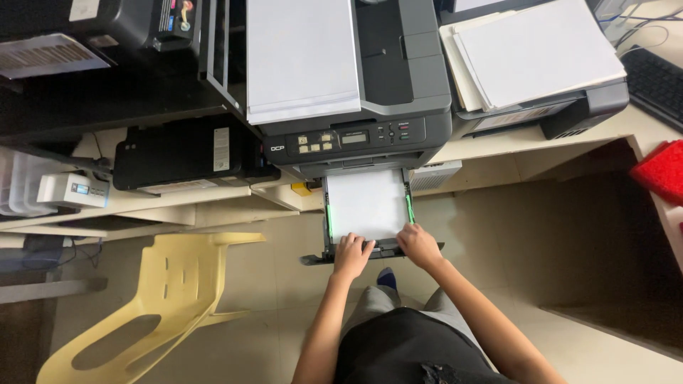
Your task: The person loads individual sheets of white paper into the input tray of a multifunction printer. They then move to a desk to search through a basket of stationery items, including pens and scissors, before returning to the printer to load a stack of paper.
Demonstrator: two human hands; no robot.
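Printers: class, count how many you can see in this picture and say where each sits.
4: a grey one at centre with its tray pulled out, one right under papers, one lower left, one top left. Others may be hidden.

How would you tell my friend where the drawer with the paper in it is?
Find the big grey printer in the middle of the desk. Just under its button panel, a tray sticks out toward the floor, and the left hand and right hand rest on its front edge. Only it is pulled out, full of white paper, with green guides.
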